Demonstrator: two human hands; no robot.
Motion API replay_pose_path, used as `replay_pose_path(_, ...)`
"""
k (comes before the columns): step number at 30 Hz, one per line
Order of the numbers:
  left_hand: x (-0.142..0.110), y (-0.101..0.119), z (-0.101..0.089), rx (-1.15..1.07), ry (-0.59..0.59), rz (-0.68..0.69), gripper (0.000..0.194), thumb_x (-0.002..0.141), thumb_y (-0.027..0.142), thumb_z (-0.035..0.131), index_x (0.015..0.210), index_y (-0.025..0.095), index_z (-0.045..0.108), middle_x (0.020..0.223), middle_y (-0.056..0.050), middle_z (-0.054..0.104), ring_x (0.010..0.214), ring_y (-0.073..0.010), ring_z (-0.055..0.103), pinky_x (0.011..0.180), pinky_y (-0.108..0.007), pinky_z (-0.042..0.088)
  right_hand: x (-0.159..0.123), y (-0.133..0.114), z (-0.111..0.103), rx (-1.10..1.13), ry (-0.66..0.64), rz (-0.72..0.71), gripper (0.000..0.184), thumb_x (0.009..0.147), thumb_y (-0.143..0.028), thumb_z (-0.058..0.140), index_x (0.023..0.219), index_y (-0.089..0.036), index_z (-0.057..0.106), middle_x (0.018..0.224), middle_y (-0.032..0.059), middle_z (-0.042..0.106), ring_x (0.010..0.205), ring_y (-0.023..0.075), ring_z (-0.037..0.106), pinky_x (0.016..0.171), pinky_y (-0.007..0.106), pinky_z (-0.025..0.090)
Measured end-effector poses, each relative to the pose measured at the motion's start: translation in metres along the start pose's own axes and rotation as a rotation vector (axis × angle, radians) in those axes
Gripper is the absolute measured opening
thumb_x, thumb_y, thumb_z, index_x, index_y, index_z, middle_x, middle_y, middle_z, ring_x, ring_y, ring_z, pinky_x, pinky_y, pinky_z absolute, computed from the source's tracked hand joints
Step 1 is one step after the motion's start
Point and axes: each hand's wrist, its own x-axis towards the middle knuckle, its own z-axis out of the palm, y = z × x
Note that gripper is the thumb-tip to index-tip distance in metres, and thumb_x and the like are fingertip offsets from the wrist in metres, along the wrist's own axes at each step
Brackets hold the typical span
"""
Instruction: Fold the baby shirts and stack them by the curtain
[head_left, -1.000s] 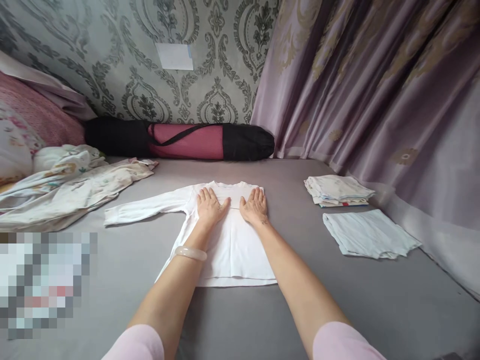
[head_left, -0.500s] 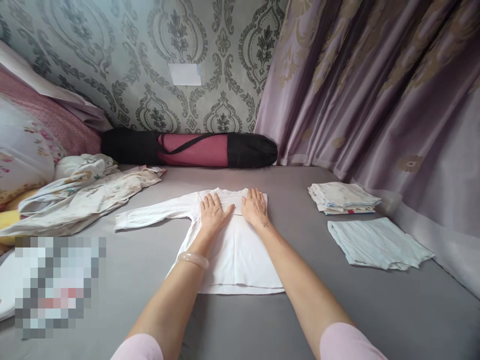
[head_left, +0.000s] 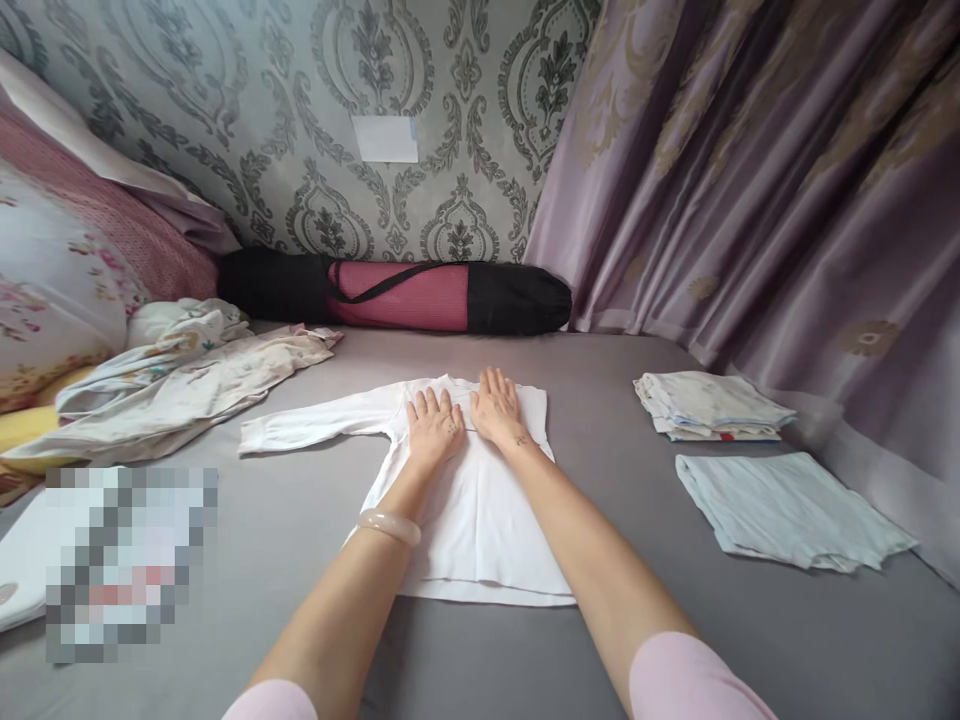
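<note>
A small white long-sleeved shirt (head_left: pixel 480 520) lies flat on the grey sheet, its collar toward the wall. One sleeve stretches out to the left; on the right side no sleeve shows. My left hand (head_left: pixel 436 428) rests flat on the upper left of the shirt, fingers spread, a pale bangle round the wrist. Beside it my right hand (head_left: pixel 496 408) lies on the upper chest near the collar, fingers stretched out and palm down. Neither hand grips the cloth.
Folded clothes (head_left: pixel 712 405) sit in a stack at the right, with a folded pale blue garment (head_left: pixel 787 508) in front. Rumpled clothes (head_left: pixel 202 385) and a floral pillow (head_left: pixel 52 280) are at the left. A black and pink rolled bag (head_left: pixel 401 295) lies along the wall.
My right hand has slid left across the shirt toward the left hand, baring the shirt's right edge. The left hand's thumb has drawn in. The whole view has shifted slightly.
</note>
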Motion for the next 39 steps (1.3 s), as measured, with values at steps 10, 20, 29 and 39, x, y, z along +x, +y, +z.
replay_pose_path(10, 0.021, -0.060, -0.060, -0.654, -0.031, -0.014, 0.064, 0.097, 0.052, 0.020, 0.121, 0.013, 0.063, 0.125, -0.015, 0.067, 0.117, -0.0278, 0.060, 0.099, -0.039, 0.046, 0.009, -0.019, 0.006, -0.011, -0.167, -0.100, 0.063, 0.102, -0.038, 0.022, 0.155, -0.004, 0.025, 0.164, 0.0125, 0.018, 0.152, 0.0240, 0.012, 0.122, 0.041, 0.006)
replay_pose_path(20, 0.002, -0.191, -0.102, 0.043, 0.324, -0.659, 0.047, 0.081, 0.024, 0.045, 0.121, 0.003, 0.060, 0.134, -0.032, 0.051, 0.128, -0.0429, 0.045, 0.101, -0.055, 0.038, 0.012, -0.058, 0.024, 0.021, -0.106, -0.218, 0.065, 0.103, -0.040, 0.020, 0.155, -0.001, 0.022, 0.164, 0.0136, 0.016, 0.152, 0.0215, 0.010, 0.122, 0.036, 0.005)
replay_pose_path(29, 0.012, -0.242, -0.133, -0.148, 0.054, -0.620, 0.015, 0.053, 0.024, 0.070, 0.065, 0.019, 0.062, 0.069, -0.011, 0.068, 0.089, -0.0347, 0.067, 0.074, -0.036, 0.051, 0.018, -0.074, 0.021, -0.018, -0.071, -0.232, 0.059, 0.101, -0.029, 0.026, 0.153, -0.002, 0.029, 0.163, 0.0144, 0.021, 0.152, 0.0235, 0.012, 0.122, 0.038, 0.005)
replay_pose_path(39, 0.012, -0.234, -0.147, -0.647, 0.242, -0.465, 0.018, 0.070, 0.034, 0.057, 0.077, 0.017, 0.054, 0.066, 0.002, 0.054, 0.062, -0.0136, 0.056, 0.058, -0.024, 0.049, 0.017, -0.116, 0.033, 0.105, -0.153, -0.237, 0.060, 0.102, -0.032, 0.023, 0.154, -0.001, 0.027, 0.163, 0.0139, 0.023, 0.151, 0.0244, 0.015, 0.121, 0.036, 0.010)
